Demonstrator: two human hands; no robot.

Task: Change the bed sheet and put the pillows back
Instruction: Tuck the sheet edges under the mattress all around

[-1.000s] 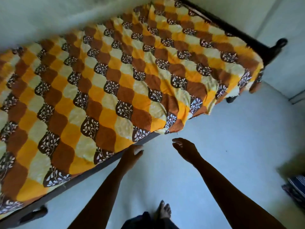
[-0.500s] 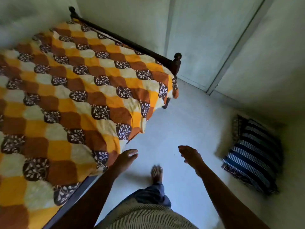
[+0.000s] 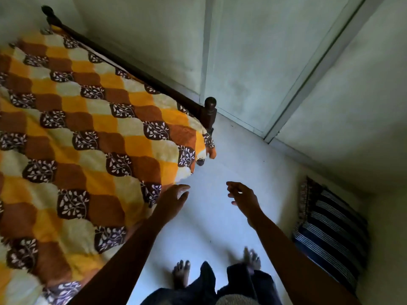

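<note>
Bed sheet: scalloped pattern in orange, brown and cream with dark leaf-print patches; spread over the bed, filling the view from 7 to 11 o'clock, its near edge hanging over the side and its corner drooping at the foot of the bed. Bed frame: dark wood, rail running along the far side of the sheet from 11 o'clock toward centre, ending in a post with a rounded knob. Pillow: dark blue with white stripes, lying on the floor at 4 o'clock, against the wall, well apart from the bed; a patterned edge shows behind it, its kind not to be told. Left hand: just below centre, fingers extended and relaxed, holding nothing, just beside the hanging edge of the sheet; contact cannot be told. Right hand: at 3 o'clock of the left hand, apart from it, over the bare floor, fingers loosely bent, holding nothing. Feet: bare, on the floor at 6 o'clock; left foot sharp, right foot blurred. Dark trouser legs at the bottom edge. Pale walls and a door frame from 12 to 2 o'clock.
</note>
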